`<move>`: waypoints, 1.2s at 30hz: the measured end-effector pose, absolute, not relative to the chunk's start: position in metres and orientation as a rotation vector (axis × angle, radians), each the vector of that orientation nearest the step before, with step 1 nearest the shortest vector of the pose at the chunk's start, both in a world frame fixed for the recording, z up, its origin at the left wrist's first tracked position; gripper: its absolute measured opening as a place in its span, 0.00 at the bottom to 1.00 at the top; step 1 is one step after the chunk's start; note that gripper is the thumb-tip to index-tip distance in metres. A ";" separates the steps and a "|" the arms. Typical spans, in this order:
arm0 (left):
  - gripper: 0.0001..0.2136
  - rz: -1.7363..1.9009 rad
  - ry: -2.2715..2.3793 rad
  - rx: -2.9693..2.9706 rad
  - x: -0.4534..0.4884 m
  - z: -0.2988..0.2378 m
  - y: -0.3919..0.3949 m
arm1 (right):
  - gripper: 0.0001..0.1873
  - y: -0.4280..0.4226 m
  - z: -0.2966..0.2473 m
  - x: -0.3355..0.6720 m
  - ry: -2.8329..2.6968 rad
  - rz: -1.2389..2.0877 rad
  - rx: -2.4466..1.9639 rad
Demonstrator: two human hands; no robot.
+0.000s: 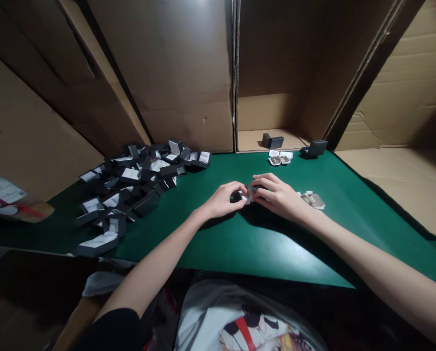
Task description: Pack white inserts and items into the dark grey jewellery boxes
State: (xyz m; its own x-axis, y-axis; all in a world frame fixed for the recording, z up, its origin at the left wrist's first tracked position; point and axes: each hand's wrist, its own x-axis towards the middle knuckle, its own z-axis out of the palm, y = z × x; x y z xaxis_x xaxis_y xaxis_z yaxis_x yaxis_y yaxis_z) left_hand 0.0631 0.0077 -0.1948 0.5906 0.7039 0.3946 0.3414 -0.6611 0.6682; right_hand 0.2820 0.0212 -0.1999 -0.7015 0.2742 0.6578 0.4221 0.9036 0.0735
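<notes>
Between my two hands, over the middle of the green table, is a small white-lined box (245, 197), mostly covered by fingers. My left hand (223, 199) curls thumb and fingers around its left side, where a dark part shows. From the right, my right hand (278, 194) closes its fingertips on the white part; the exact grip is hidden. Beyond the right wrist lie white-and-grey insert pieces (314, 199), partly hidden by the arm. A second group of inserts (280, 157) rests farther back.
A heap of open black boxes with white linings (132, 174) covers the table's left side. Closed black boxes (273, 141) and an open black box (313, 149) stand at the back right. Cardboard walls (188, 73) enclose the green table (218, 248). A labelled package (13, 197) is far left.
</notes>
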 end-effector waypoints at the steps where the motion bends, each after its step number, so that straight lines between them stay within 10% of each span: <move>1: 0.04 0.912 0.845 2.322 0.064 -0.194 0.006 | 0.04 0.021 -0.200 0.282 -2.379 -0.292 -0.494; 36: 0.09 0.996 0.662 2.524 0.053 -0.205 0.019 | 0.09 0.028 -0.201 0.283 -2.407 -0.231 -0.485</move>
State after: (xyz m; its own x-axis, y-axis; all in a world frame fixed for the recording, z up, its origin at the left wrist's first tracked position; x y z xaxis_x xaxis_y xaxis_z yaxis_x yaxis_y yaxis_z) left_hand 0.0526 0.0191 -0.2050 0.6445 0.5371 0.5441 0.2936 -0.8310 0.4726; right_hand 0.2829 0.0276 -0.2012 -0.7117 0.2832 0.6429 0.4002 0.9156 0.0398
